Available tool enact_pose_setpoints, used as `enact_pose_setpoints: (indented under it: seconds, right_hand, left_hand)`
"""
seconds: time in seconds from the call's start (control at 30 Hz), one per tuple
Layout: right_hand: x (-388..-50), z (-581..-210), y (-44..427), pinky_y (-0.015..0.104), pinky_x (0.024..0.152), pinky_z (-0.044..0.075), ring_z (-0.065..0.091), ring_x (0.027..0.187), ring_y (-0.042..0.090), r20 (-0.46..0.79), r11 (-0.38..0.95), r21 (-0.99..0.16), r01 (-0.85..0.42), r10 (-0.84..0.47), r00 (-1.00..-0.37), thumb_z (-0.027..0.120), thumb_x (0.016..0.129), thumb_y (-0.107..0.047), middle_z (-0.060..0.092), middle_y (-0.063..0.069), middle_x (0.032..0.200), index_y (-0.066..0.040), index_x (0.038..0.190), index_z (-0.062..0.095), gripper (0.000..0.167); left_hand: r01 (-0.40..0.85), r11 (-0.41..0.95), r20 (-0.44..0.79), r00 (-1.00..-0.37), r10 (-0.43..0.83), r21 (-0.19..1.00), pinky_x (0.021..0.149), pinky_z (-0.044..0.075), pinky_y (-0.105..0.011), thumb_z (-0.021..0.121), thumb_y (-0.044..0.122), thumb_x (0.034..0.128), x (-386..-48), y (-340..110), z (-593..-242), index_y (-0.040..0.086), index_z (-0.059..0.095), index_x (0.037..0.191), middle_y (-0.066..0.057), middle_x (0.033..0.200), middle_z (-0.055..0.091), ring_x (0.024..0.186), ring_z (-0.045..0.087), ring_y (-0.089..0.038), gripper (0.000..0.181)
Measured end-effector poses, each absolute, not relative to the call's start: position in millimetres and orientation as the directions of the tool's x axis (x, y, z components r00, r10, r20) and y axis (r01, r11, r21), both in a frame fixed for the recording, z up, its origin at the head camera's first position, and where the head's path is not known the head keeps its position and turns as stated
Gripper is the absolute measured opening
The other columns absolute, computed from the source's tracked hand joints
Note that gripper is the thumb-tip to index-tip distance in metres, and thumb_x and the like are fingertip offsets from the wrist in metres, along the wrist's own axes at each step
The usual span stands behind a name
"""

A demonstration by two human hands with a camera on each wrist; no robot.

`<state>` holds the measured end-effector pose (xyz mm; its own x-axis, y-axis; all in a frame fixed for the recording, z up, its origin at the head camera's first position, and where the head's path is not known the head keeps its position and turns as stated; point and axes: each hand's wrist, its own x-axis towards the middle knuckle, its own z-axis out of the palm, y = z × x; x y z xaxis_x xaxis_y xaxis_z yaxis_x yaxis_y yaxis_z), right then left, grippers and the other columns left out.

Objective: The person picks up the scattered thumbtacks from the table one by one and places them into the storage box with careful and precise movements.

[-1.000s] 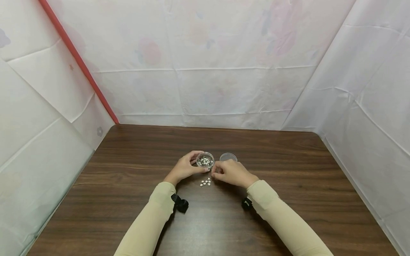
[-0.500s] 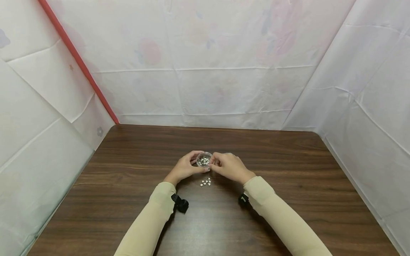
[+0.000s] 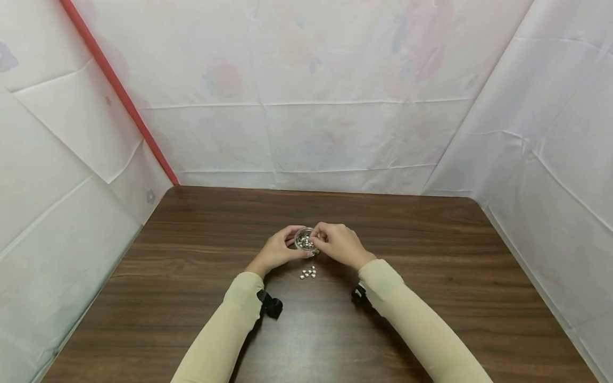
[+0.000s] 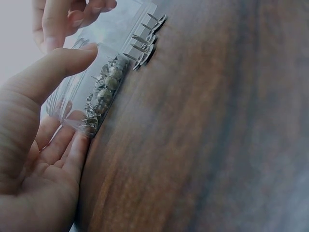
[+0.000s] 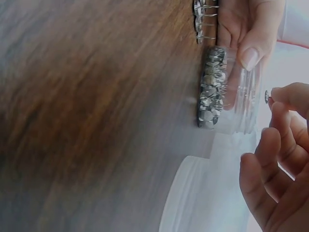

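A clear round jar (image 3: pixel 303 240) stands on the table with a layer of silver thumbtacks (image 4: pixel 104 92) at its bottom. My left hand (image 3: pixel 276 252) holds it from the left, thumb on the near side and fingers around the far side. Over the jar's open mouth is my right hand (image 3: pixel 341 244). Its thumb and a finger pinch one thumbtack (image 5: pixel 266 97), head towards the jar; the other fingers are loosely bent. Several loose thumbtacks (image 3: pixel 308 273) lie pins up on the table just in front of the jar.
The jar's clear lid (image 5: pixel 181 198) lies on the table right of the jar, hidden by my right hand in the head view. A brown wooden table (image 3: pixel 407 223) runs back to a pale patterned curtain (image 3: pixel 306 138). Black wrist cameras (image 3: pixel 271 305) are strapped to both sleeves.
My right hand has moved left and away from me, from beside the jar to over its mouth, and now covers the lid in the head view. My left hand and the jar stay put.
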<state>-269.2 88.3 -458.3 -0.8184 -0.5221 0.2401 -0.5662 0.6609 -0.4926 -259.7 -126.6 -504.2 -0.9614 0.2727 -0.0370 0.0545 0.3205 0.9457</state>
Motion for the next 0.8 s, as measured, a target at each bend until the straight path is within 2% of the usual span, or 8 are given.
enact_pose_setpoints:
  seconds: [0.2, 0.37, 0.43, 0.8]
  right_hand:
    - [-276, -464, 86, 0.024, 0.047, 0.041, 0.046, 0.051, 0.004, 0.233, 0.679, -0.493, -0.544, -0.5, -0.834, 0.066, 0.097, -0.025, 0.055, -0.014, 0.067, -0.023, 0.096, 0.07, 0.004]
    - [-279, -465, 83, 0.024, 0.044, 0.037, 0.044, 0.049, 0.005, 0.215, 0.693, -0.501, -0.518, -0.48, -0.85, 0.066, 0.097, -0.026, 0.054, -0.011, 0.065, -0.025, 0.096, 0.071, 0.005]
    - [-280, -465, 82, 0.023, 0.043, 0.035, 0.043, 0.048, 0.006, 0.209, 0.695, -0.501, -0.516, -0.481, -0.851, 0.066, 0.098, -0.026, 0.053, -0.01, 0.065, -0.025, 0.096, 0.071, 0.006]
    - [-282, -466, 80, 0.022, 0.041, 0.032, 0.041, 0.046, 0.006, 0.196, 0.702, -0.5, -0.507, -0.478, -0.856, 0.065, 0.1, -0.031, 0.053, -0.008, 0.064, -0.022, 0.102, 0.073, 0.012]
  left_hand:
    - [0.04, 0.317, -0.05, -0.961, 0.272, 0.948, 0.105, 0.047, -0.043, 0.091, 0.028, 0.0763, -258, -126, -500, 0.023, 0.055, 0.141, -0.003, 0.143, 0.051, 0.132, 0.05, -0.027, 0.075]
    - [0.03, 0.32, -0.062, -0.96, 0.272, 0.947, 0.105, 0.047, -0.042, 0.092, 0.031, 0.0748, -259, -126, -501, 0.026, 0.055, 0.141, 0.0, 0.141, 0.052, 0.131, 0.051, -0.024, 0.076]
    - [0.031, 0.327, -0.061, -0.962, 0.267, 0.944, 0.104, 0.048, -0.04, 0.093, 0.034, 0.0729, -261, -127, -506, 0.029, 0.056, 0.139, 0.003, 0.139, 0.053, 0.13, 0.052, -0.021, 0.076]
    - [0.018, 0.316, -0.072, -0.96, 0.272, 0.949, 0.106, 0.046, -0.041, 0.092, 0.035, 0.0733, -259, -126, -505, 0.028, 0.055, 0.139, 0.004, 0.14, 0.052, 0.132, 0.05, -0.021, 0.076]
